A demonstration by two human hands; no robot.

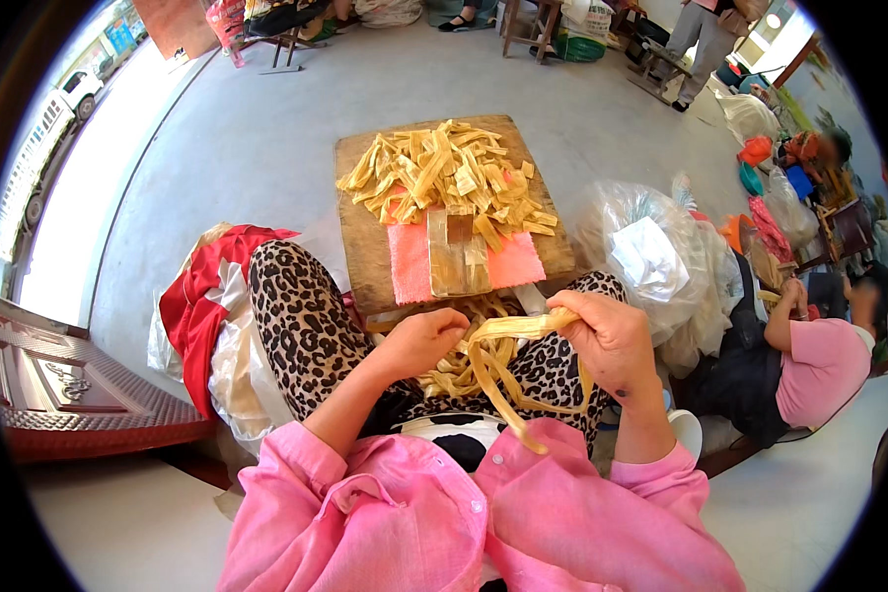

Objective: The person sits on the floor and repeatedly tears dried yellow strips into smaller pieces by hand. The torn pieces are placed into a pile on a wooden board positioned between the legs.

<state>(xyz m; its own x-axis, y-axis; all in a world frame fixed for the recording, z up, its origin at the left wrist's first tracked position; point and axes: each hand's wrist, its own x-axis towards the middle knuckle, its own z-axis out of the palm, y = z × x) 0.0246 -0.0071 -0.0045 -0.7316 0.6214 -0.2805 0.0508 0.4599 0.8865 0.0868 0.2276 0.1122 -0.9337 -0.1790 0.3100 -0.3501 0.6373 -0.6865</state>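
Note:
Long, flat yellow strips of dried plant material (499, 325) hang from my right hand (607, 337), whose fingers are closed on them at the right of my lap. My left hand (428, 337) is nearby to the left, fingers bent together; whether a strip end lies between its fingertips I cannot tell. More yellow strips (444, 381) lie in my lap between my knees. Beyond them, a wooden board (366, 274) bears a heap of short, flat yellow pieces (436, 166), a pink cloth (411, 259) and a block wrapped in clear tape (459, 259) on the cloth.
A red cloth and plastic bags (229, 311) lie by my left knee; clear plastic bags (658, 259) stand by my right. A carved door panel (66, 385) is at left. A co-worker in pink (821, 355) sits at right. Stools (533, 29) and people are across the floor.

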